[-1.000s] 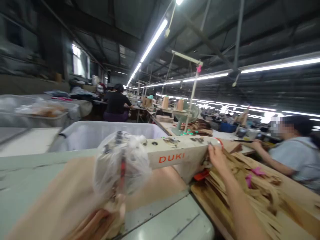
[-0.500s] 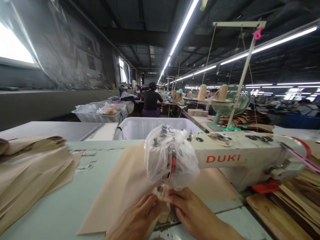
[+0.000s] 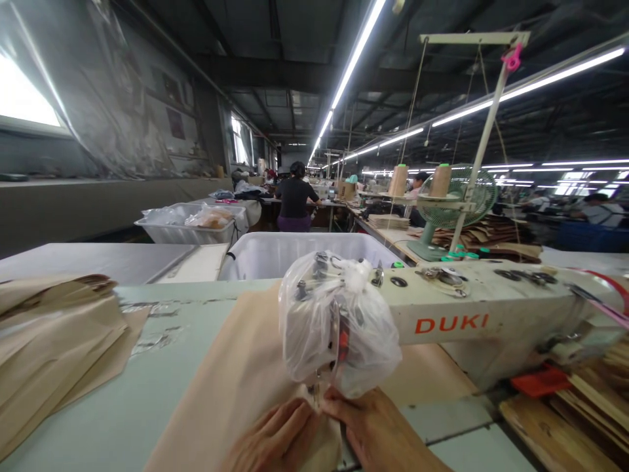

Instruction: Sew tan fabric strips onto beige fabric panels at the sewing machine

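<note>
A tan fabric panel [image 3: 230, 367] lies under the head of a sewing machine [image 3: 491, 301], part of it passing beneath the arm. My left hand [image 3: 280, 432] rests on the panel left of the needle area, fingers extended and close together. Just right of the presser foot [image 3: 313, 391], my right hand [image 3: 376, 426] has its thumb and forefinger closed on the panel's edge. A clear plastic bag [image 3: 339, 321] is wrapped around the machine head. The needle tip and the exact pinch point are hard to make out.
A stack of tan panels [image 3: 54, 354] lies at the left. Behind the machine stands a white bin [image 3: 304, 252]. More pieces [image 3: 590, 400] are piled at the right near a red tray [image 3: 540, 380]. Thread cones [image 3: 398, 181], a fan [image 3: 457, 196] and a seated co-worker [image 3: 295, 200] are farther back.
My left hand has drawn slightly back and flattened from a closer curl beside the needle. My right hand stays at the presser foot. The view has shifted slightly, with the machine lower in it.
</note>
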`<state>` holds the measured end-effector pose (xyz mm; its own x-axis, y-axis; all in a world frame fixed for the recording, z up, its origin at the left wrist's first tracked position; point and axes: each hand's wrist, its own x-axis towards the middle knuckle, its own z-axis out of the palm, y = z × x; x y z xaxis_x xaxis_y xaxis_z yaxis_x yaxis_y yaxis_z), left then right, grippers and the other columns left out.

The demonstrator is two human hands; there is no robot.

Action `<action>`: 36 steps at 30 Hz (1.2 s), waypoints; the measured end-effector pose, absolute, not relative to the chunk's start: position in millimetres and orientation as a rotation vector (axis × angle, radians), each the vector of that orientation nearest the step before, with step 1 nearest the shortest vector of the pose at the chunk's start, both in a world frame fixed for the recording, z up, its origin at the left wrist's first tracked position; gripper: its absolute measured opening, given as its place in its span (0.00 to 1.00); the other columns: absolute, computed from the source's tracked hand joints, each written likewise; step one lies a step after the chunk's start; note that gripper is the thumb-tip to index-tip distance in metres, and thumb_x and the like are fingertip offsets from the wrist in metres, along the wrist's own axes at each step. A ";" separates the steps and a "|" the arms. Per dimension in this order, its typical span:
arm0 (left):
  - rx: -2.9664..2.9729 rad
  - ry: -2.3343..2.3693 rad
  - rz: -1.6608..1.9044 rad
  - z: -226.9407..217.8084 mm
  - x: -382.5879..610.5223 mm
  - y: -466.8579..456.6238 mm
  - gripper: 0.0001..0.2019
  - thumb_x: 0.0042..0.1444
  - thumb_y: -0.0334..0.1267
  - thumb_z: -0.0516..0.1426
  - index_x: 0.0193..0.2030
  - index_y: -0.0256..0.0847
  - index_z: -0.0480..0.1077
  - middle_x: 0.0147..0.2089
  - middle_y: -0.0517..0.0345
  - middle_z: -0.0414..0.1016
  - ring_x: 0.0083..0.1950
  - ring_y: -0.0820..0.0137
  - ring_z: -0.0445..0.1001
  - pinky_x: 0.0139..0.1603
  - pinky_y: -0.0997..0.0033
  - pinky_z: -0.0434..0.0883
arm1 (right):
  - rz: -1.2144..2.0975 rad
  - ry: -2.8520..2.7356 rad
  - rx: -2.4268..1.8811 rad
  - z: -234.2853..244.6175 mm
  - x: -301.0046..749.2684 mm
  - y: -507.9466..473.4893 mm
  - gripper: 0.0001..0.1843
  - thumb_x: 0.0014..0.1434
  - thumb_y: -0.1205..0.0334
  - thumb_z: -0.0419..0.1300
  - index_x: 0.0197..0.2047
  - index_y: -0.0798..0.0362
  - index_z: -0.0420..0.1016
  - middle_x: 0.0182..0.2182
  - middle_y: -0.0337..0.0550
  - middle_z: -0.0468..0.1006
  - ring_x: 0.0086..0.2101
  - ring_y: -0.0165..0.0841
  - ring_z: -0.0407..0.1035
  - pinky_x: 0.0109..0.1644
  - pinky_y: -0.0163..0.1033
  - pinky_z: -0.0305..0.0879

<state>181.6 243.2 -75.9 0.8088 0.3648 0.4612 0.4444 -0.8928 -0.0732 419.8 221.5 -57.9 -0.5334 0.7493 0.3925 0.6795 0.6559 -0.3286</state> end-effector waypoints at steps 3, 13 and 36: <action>-2.769 -0.617 -0.669 -76.1 181.6 244.7 0.21 0.67 0.32 0.49 0.66 0.42 0.62 0.52 0.54 0.78 0.50 0.65 0.78 0.50 0.74 0.77 | 0.176 -2.372 -1.101 -58.9 419.2 222.0 0.28 0.56 0.77 0.52 0.57 0.46 0.75 0.56 0.39 0.74 0.56 0.39 0.68 0.61 0.44 0.64; -2.843 -0.706 -0.635 -73.3 178.7 247.1 0.25 0.68 0.32 0.49 0.70 0.48 0.56 0.58 0.54 0.75 0.58 0.63 0.74 0.58 0.70 0.73 | 0.156 -2.389 -1.156 -54.0 420.2 220.2 0.32 0.58 0.76 0.50 0.62 0.43 0.71 0.58 0.38 0.72 0.59 0.37 0.65 0.65 0.46 0.60; -2.890 -0.853 -0.735 -62.6 180.3 235.3 0.39 0.61 0.53 0.59 0.74 0.54 0.45 0.63 0.53 0.69 0.60 0.57 0.71 0.60 0.66 0.72 | 0.194 -2.386 -1.274 -50.2 425.7 214.7 0.34 0.58 0.76 0.50 0.65 0.43 0.67 0.59 0.42 0.71 0.59 0.35 0.64 0.66 0.43 0.56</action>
